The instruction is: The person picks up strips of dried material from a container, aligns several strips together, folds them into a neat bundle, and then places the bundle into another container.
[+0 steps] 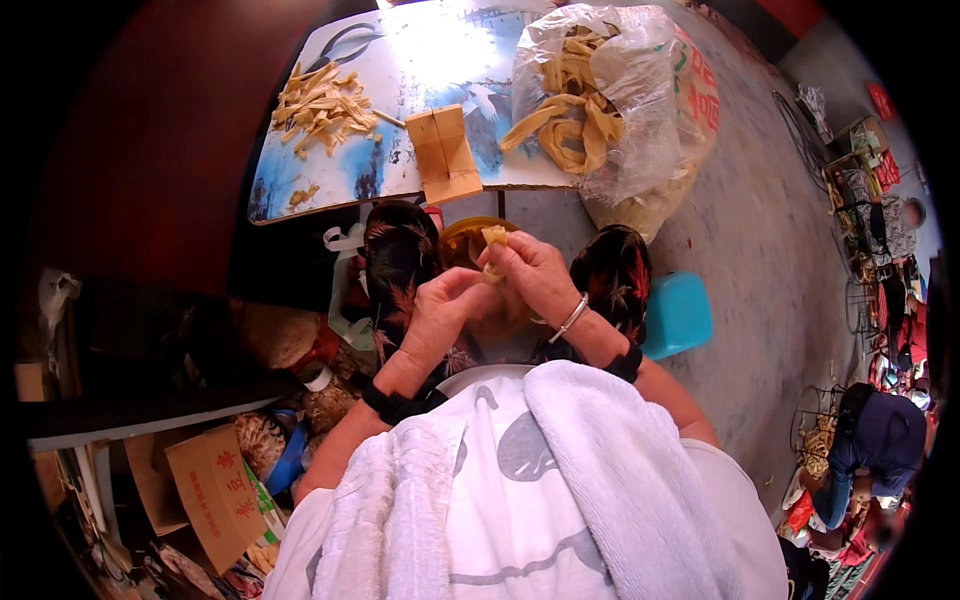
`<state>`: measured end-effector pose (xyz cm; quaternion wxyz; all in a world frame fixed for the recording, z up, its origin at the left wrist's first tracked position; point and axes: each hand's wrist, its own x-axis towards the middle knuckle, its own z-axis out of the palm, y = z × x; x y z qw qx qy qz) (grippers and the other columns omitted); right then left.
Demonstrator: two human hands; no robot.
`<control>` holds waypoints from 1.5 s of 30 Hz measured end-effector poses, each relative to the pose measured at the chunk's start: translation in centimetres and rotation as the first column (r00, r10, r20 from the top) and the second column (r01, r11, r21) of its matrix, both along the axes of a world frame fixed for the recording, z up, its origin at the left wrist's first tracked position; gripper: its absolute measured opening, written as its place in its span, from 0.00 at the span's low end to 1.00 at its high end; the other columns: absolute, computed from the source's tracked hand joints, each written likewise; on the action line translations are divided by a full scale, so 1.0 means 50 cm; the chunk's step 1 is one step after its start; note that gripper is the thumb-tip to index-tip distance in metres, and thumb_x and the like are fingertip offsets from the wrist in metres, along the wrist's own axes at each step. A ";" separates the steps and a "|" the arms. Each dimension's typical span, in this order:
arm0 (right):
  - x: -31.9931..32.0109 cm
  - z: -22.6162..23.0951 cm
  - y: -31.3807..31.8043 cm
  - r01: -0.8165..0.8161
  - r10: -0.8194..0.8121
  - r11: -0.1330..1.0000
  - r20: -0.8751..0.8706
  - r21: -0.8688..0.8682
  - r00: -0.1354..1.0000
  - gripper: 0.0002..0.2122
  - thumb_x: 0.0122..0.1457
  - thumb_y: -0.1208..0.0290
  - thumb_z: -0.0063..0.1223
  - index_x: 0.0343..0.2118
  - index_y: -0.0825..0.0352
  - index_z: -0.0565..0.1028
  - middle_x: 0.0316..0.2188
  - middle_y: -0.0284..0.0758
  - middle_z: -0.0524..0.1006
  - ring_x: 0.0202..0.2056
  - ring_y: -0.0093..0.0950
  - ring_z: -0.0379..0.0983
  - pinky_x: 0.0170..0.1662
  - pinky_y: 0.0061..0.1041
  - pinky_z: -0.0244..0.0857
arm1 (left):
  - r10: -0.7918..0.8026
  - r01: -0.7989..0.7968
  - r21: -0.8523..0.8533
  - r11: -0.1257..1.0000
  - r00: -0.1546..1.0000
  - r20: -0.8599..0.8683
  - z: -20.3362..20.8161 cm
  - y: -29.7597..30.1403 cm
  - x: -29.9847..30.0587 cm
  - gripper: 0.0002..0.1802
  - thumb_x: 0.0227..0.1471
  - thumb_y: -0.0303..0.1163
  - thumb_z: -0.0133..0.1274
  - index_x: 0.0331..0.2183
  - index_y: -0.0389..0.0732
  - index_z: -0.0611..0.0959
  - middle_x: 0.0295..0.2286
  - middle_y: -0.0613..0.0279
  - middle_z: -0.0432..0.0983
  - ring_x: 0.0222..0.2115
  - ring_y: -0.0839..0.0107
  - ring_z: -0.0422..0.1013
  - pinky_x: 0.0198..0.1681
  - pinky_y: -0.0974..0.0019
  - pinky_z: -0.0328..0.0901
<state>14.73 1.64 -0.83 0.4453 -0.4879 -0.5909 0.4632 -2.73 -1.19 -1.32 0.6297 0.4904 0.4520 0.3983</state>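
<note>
Over my lap, my left hand (450, 302) and my right hand (540, 275) meet at a small folded pale yellow strip (494, 236). My right thumb and fingers pinch it, with its end poking up above them. My left fingertips press against its lower part; exactly how they grip it is partly hidden. Below my hands, between my knees, stands a container with a yellow rim (470, 222), its contents mostly hidden. On the table ahead a pile of cut pale yellow strips (322, 108) lies at the left. Longer flat strips (575, 125) spill from a clear plastic bag (640, 70) at the right.
The painted table (400, 180) carries a folded wooden piece (443, 155) near its front edge. A turquoise plastic box (680, 315) is on the floor by my right knee. Cardboard boxes (215, 495) crowd the lower left. Another person (875, 440) bends over strips at the far right.
</note>
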 end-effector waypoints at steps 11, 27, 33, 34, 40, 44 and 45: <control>-0.001 0.015 -0.013 -0.206 0.033 0.916 -0.447 -0.344 0.894 0.07 0.56 0.71 0.59 0.36 0.65 0.75 0.26 0.23 0.74 0.25 0.11 0.68 0.27 0.12 0.62 | 0.020 -0.023 -0.072 0.997 0.999 -0.048 0.031 -0.011 -0.013 0.08 0.60 0.32 0.51 0.33 0.39 0.80 0.20 0.77 0.67 0.17 0.88 0.56 0.19 0.81 0.52; -0.006 0.048 0.061 -0.190 0.043 0.925 -0.406 -0.329 0.913 0.04 0.60 0.70 0.55 0.36 0.63 0.75 0.23 0.22 0.70 0.20 0.11 0.60 0.22 0.11 0.52 | -0.078 0.088 0.050 0.995 0.982 -0.171 0.060 0.071 -0.062 0.11 0.61 0.34 0.49 0.31 0.41 0.82 0.17 0.80 0.64 0.16 0.89 0.54 0.18 0.81 0.48; -0.032 0.046 0.218 -0.048 0.051 0.999 -0.329 0.018 0.943 0.10 0.63 0.66 0.53 0.36 0.68 0.74 0.21 0.26 0.73 0.21 0.13 0.66 0.24 0.14 0.61 | 0.190 0.023 0.432 0.901 0.876 -0.443 0.121 0.218 -0.067 0.07 0.56 0.28 0.53 0.31 0.34 0.81 0.18 0.69 0.70 0.20 0.81 0.66 0.25 0.74 0.63; -0.037 0.051 0.236 0.000 0.012 0.999 -0.269 0.045 0.963 0.10 0.63 0.65 0.52 0.35 0.69 0.72 0.20 0.27 0.74 0.20 0.15 0.67 0.24 0.16 0.63 | 0.212 -0.008 0.435 0.900 0.882 -0.421 0.118 0.242 -0.069 0.07 0.55 0.28 0.53 0.31 0.35 0.81 0.18 0.68 0.71 0.21 0.81 0.66 0.26 0.74 0.63; -0.064 0.036 0.303 0.128 -0.122 0.984 -0.057 0.125 0.991 0.09 0.65 0.65 0.50 0.37 0.67 0.72 0.22 0.25 0.71 0.22 0.12 0.65 0.25 0.14 0.61 | 0.342 -0.058 0.534 0.844 0.825 -0.450 0.074 0.342 -0.077 0.07 0.55 0.28 0.54 0.31 0.33 0.81 0.19 0.67 0.72 0.22 0.81 0.67 0.27 0.74 0.64; -0.061 0.008 0.324 0.191 -0.230 0.957 0.172 0.220 0.958 0.09 0.61 0.66 0.52 0.33 0.68 0.70 0.23 0.43 0.77 0.27 0.40 0.76 0.30 0.34 0.68 | 0.324 -0.088 0.499 0.862 0.852 -0.410 0.057 0.360 -0.073 0.08 0.55 0.30 0.55 0.31 0.34 0.81 0.19 0.67 0.73 0.23 0.81 0.67 0.28 0.74 0.64; -0.062 0.011 0.323 0.175 -0.235 0.950 0.218 0.260 0.947 0.09 0.60 0.67 0.52 0.33 0.68 0.70 0.24 0.44 0.77 0.28 0.43 0.75 0.31 0.36 0.68 | 0.322 -0.094 0.480 0.872 0.849 -0.419 0.060 0.358 -0.071 0.09 0.54 0.31 0.55 0.31 0.35 0.82 0.20 0.62 0.74 0.23 0.75 0.70 0.28 0.70 0.65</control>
